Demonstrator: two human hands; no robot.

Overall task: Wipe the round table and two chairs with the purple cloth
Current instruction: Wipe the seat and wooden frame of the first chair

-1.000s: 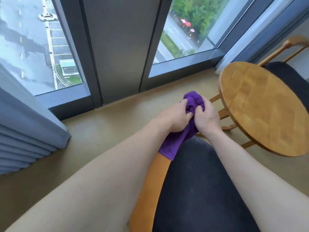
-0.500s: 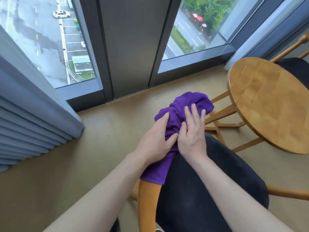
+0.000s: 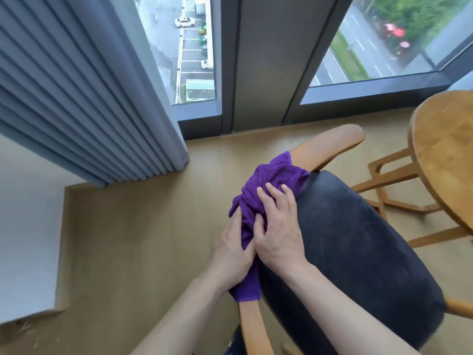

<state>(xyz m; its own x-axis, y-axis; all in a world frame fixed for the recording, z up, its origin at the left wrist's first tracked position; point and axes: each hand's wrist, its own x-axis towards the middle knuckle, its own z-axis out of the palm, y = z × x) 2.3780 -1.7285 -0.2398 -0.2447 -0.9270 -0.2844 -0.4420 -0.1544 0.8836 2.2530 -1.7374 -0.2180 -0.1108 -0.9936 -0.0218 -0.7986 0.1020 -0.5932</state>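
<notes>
On the chair's [image 3: 358, 252] wooden armrest [image 3: 330, 147] lies the bunched purple cloth [image 3: 268, 183]. Left hand [image 3: 230, 254] grips its lower part; right hand [image 3: 279, 229] presses it with fingers spread. Round desk [image 3: 445, 155] stands at right.

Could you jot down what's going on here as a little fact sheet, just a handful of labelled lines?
Cloth: purple cloth, bunched over the chair's wooden armrest
Left hand: holds the cloth's lower part against the armrest
Right hand: fingers spread flat, pressing the cloth
Chair seat: dark cushion, right of the hands
Round table: wooden, at the right edge, untouched
Backdrop: grey curtain, window over a street
</notes>
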